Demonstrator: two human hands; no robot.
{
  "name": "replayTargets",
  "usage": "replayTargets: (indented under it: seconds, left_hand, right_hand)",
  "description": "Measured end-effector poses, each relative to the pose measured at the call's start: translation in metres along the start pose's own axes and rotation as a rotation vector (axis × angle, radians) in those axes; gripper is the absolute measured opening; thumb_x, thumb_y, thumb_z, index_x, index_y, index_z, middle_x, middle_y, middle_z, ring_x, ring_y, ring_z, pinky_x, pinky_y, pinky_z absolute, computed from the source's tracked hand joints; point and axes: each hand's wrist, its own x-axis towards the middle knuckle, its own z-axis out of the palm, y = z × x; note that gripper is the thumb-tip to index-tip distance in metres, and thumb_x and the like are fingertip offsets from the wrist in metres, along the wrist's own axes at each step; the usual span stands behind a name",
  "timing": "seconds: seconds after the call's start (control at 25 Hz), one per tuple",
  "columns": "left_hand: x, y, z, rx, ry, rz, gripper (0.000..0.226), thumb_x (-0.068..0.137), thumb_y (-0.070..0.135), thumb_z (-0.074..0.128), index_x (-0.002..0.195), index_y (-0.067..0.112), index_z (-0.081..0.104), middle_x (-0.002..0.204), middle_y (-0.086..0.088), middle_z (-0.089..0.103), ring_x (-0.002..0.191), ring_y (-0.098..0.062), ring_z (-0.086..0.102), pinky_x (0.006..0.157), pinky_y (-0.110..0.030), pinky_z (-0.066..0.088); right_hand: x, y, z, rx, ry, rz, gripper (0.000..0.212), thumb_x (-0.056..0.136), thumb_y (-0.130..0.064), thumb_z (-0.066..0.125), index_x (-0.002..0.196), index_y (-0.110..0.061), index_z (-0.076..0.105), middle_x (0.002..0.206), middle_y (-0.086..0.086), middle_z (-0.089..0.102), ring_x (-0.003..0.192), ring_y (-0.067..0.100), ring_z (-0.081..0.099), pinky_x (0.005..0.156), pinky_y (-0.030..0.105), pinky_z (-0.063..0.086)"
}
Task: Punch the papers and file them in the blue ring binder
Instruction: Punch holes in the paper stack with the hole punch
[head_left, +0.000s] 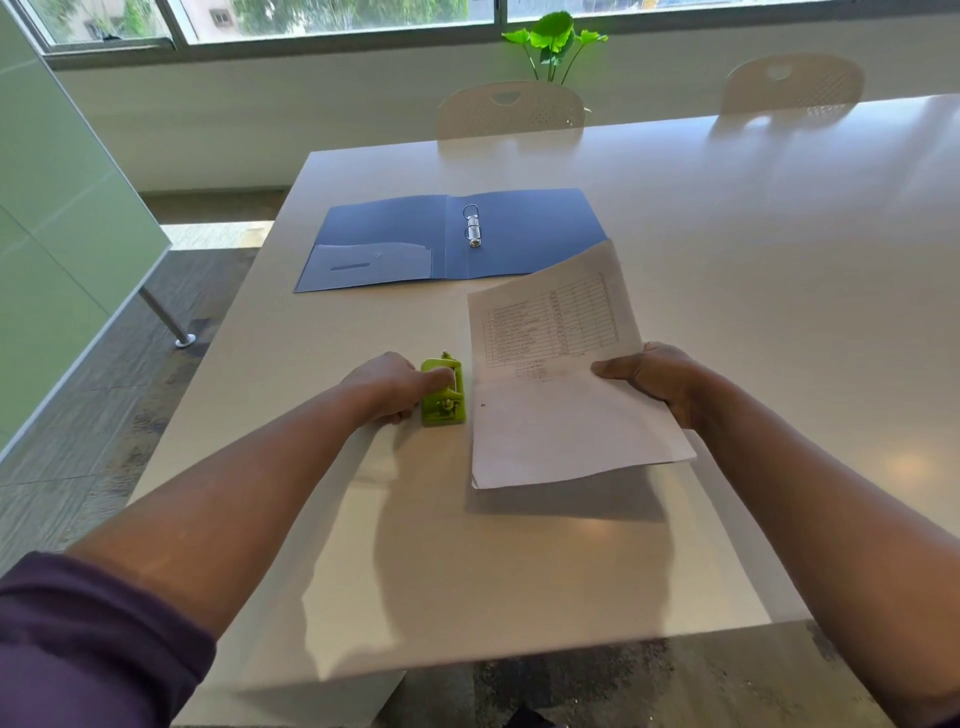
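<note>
Two bare hands are at work over a white table (727, 249). Left hand (384, 387) grips a small green hole punch (442, 395) that sits on the tabletop toward the near left side, fingers curled round its left flank and the thumb pressing on top. Right hand (657, 376) pinches a thin sheaf of white papers (561, 384) at their right edge, thumb on top, fingers hidden beneath. Papers are raised off the surface and tilted, casting a shadow on the table below; their left edge lies just beside the punch, and one punched hole (483, 405) shows near that edge. Printed table text covers the far half of the top sheet. Blue ring binder (452, 239) lies open and flat farther back, nearer the table's left edge, its metal rings (473, 225) closed and bare; the papers' far corner overlaps its near right corner in view. Two white chairs (511, 109) stand at the far edge, with a green plant (553, 39) behind by the window (337, 21).
</note>
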Motion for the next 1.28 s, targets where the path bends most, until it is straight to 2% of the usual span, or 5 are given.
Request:
replayTargets:
  seconds: [0.32, 0.52, 0.8, 1.12, 1.28]
  left_hand:
    - [-0.014, 0.055, -0.002, 0.080, 0.420, 0.308, 0.065, 0.082, 0.080, 0.054, 0.089, 0.016, 0.064, 0.087, -0.002, 0.068, 0.083, -0.023, 0.065, 0.071, -0.035, 0.052]
    - [-0.023, 0.119, 0.054, -0.743, -0.188, 0.158, 0.037, 0.090, 0.023, 0.076, 0.115, 0.002, 0.059, 0.109, -0.015, 0.074, 0.093, -0.027, 0.075, 0.075, -0.036, 0.063]
    - [-0.026, 0.169, 0.113, -0.827, -0.144, 0.152, 0.015, 0.087, 0.000, 0.074, 0.097, 0.004, 0.064, 0.097, -0.012, 0.076, 0.084, -0.023, 0.076, 0.069, -0.031, 0.064]
    - [-0.026, 0.227, 0.175, -0.449, 0.119, 0.442, 0.041, 0.080, 0.021, 0.077, 0.115, 0.023, 0.057, 0.095, 0.004, 0.072, 0.089, -0.017, 0.071, 0.081, -0.039, 0.062]
    - [-0.024, 0.240, 0.191, -0.217, 0.216, 0.533, 0.080, 0.080, 0.033, 0.074, 0.147, 0.023, 0.033, 0.092, 0.009, 0.068, 0.091, -0.019, 0.067, 0.080, -0.036, 0.057]
  right_hand:
    - [-0.014, 0.015, -0.044, 0.144, 0.031, -0.043, 0.030, 0.089, -0.008, 0.073, 0.119, -0.012, 0.071, 0.113, 0.012, 0.077, 0.096, 0.034, 0.075, 0.078, 0.045, 0.062]
    - [-0.024, 0.016, -0.079, 0.176, 0.033, -0.097, 0.034, 0.090, -0.011, 0.072, 0.124, -0.014, 0.069, 0.114, 0.011, 0.077, 0.099, 0.036, 0.075, 0.077, 0.047, 0.063]
    - [-0.020, 0.023, -0.141, 0.032, 0.157, -0.072, 0.031, 0.088, -0.008, 0.075, 0.119, -0.007, 0.072, 0.112, 0.013, 0.077, 0.092, 0.030, 0.076, 0.086, 0.045, 0.062]
    - [-0.007, 0.028, -0.198, -0.280, 0.498, -0.068, 0.018, 0.089, -0.009, 0.074, 0.107, -0.010, 0.071, 0.095, 0.008, 0.074, 0.072, 0.018, 0.069, 0.059, 0.021, 0.057]
    - [0.000, 0.033, -0.215, -0.548, 0.637, -0.092, 0.033, 0.082, -0.023, 0.076, 0.112, -0.023, 0.065, 0.107, 0.007, 0.073, 0.099, 0.029, 0.069, 0.089, 0.038, 0.056]
